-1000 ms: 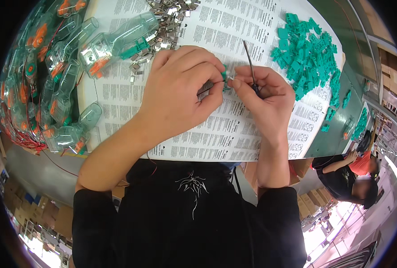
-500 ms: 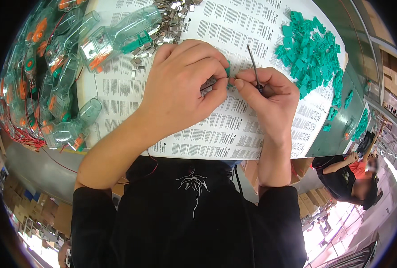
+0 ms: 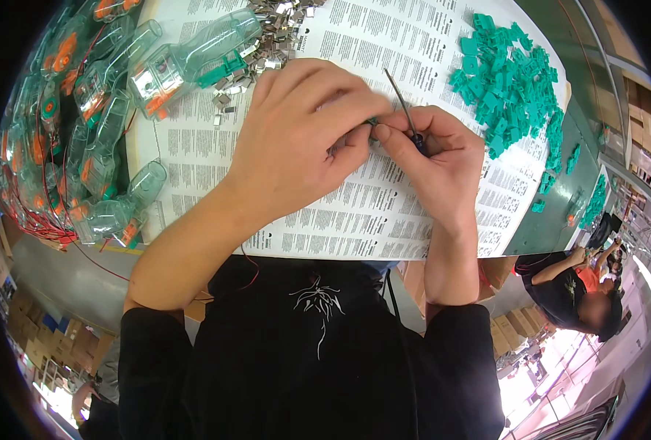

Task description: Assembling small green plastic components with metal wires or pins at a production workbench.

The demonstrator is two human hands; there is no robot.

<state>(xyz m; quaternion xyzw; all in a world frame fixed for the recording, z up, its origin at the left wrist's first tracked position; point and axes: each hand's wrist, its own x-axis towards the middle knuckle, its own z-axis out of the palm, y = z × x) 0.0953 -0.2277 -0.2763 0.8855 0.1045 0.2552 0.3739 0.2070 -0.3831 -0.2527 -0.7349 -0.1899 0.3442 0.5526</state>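
Observation:
Over the printed paper sheet (image 3: 325,227), my two hands meet at the fingertips. My left hand (image 3: 296,139) is closed, its thumb and fingers pinching a small green plastic piece (image 3: 372,122) that they mostly hide. My right hand (image 3: 443,165) is closed too. Its thumb and forefinger tips press together beside that piece, and whatever lies between them is too small to make out. A thin dark rod-shaped tool (image 3: 400,95) with a black lower end sticks up from between the right fingers, its tip pointing away from me.
Green plastic parts (image 3: 505,88) are heaped at the right on a green tabletop (image 3: 575,139). Small metal clips (image 3: 274,37) lie beyond my left hand. Clear green bottle-shaped housings (image 3: 105,139) with orange parts and red wires (image 3: 47,231) crowd the left. Another person (image 3: 571,290) sits far right.
My left fingers have shifted forward and right, covering more of the green piece. The right hand has moved slightly left, and the rod's tip has swung left and away.

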